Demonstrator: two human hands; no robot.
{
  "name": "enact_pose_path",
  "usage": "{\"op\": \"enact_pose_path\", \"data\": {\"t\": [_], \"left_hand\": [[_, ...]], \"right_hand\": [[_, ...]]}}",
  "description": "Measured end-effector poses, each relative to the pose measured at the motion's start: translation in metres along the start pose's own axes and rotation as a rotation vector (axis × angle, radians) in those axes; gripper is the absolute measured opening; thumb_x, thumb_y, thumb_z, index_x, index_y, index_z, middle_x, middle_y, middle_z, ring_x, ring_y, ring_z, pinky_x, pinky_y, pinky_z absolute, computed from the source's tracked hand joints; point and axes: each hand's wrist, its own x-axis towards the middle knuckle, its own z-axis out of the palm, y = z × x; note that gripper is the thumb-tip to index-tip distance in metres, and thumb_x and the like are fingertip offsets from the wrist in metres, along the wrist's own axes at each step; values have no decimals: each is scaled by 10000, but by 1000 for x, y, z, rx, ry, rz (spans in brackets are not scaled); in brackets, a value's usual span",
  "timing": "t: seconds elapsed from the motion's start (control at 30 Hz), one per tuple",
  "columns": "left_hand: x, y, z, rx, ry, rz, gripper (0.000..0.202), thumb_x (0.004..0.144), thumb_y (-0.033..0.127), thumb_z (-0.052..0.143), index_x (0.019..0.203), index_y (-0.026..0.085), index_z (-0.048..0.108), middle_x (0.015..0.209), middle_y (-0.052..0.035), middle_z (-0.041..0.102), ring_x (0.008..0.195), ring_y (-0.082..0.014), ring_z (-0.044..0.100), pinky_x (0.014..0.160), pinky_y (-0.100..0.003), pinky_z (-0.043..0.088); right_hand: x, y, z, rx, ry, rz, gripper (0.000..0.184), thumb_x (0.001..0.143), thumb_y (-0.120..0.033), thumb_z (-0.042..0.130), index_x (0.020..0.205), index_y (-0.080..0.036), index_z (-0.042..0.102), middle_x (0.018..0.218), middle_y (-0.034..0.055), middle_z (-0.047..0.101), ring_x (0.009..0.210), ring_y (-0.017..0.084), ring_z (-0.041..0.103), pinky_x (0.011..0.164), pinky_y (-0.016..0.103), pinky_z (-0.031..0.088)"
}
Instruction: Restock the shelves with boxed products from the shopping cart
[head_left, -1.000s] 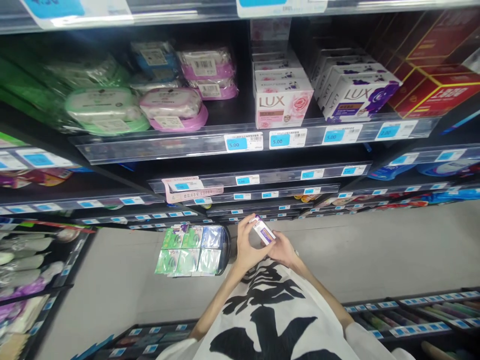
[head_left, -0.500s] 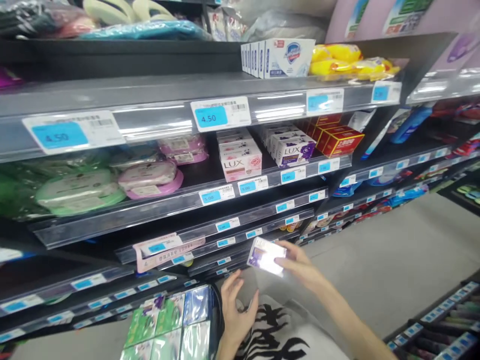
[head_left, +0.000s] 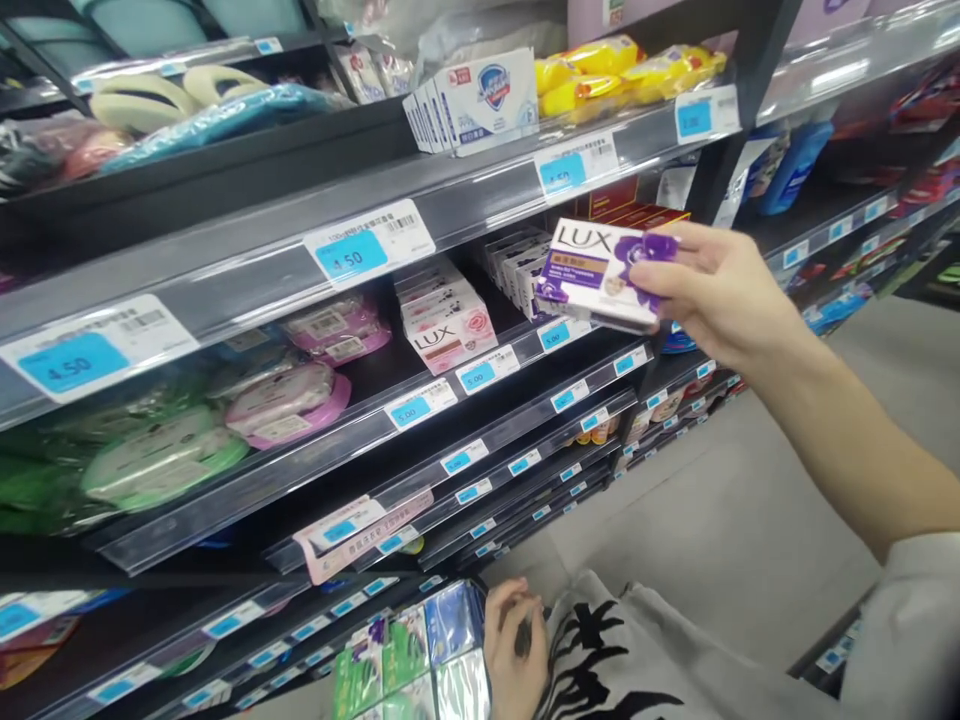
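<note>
My right hand (head_left: 705, 285) grips a white and purple LUX soap box (head_left: 600, 270) by its right end, thumb on the front. The box is raised before the shelf, partly covering a row of similar purple soap boxes (head_left: 517, 265) and the red and gold boxes (head_left: 637, 205) behind. Low in the picture, my left hand (head_left: 517, 640) has its fingers curled, with something dark showing between thumb and fingers; what it holds is hidden. Just left of it lie several green, blue and silver plastic-wrapped packs (head_left: 420, 650). Pink LUX soap boxes (head_left: 450, 325) stand left of the purple row.
A price-tagged shelf edge (head_left: 472, 205) juts out above the soap rows. On that upper shelf stand white soap boxes (head_left: 487, 100) and yellow packs (head_left: 600, 75). Green and pink soap dishes (head_left: 165, 455) lie to the left. Grey floor (head_left: 697, 500) shows at right.
My right hand has moved up and right with the soap box, bringing it to the soap shelf. My left hand has shifted lower right and its fingers have curled. The view has shifted.
</note>
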Motion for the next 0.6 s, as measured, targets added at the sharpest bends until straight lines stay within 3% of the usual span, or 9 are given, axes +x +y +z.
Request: {"op": "enact_pose_path", "data": {"t": [0.2, 0.37, 0.47, 0.6], "left_hand": [[-1, 5, 0, 10, -56, 9, 227, 943, 39, 590, 986, 216, 726, 1107, -71, 660, 1045, -173, 681, 849, -268, 609], [-7, 8, 10, -17, -125, 18, 263, 940, 19, 562, 990, 222, 722, 1098, -75, 654, 1026, -182, 685, 851, -291, 614], [-11, 15, 27, -11, -189, 16, 282, 943, 14, 544, 1005, 227, 718, 1124, -81, 652, 1044, -189, 678, 871, -309, 614], [-14, 35, 65, 24, -212, 5, 294, 949, 19, 515, 997, 230, 715, 1136, -87, 652, 1030, -191, 675, 852, -313, 616]], "right_hand": [[49, 11, -11, -118, -17, 33, 286, 758, -383, 907, 843, -169, 737, 759, 44, 741, 695, 163, 695, 545, 260, 618], [79, 21, -12, -248, -6, -94, 242, 804, -344, 868, 887, -187, 702, 782, 26, 756, 808, 166, 706, 718, 300, 637], [99, 25, -9, -322, -37, -165, 227, 837, -316, 818, 996, -220, 689, 930, 25, 786, 921, 208, 724, 822, 360, 647], [130, 35, -2, -505, -91, -214, 243, 897, -295, 700, 1132, -243, 664, 1131, 42, 778, 1157, 258, 692, 999, 427, 600]]}}
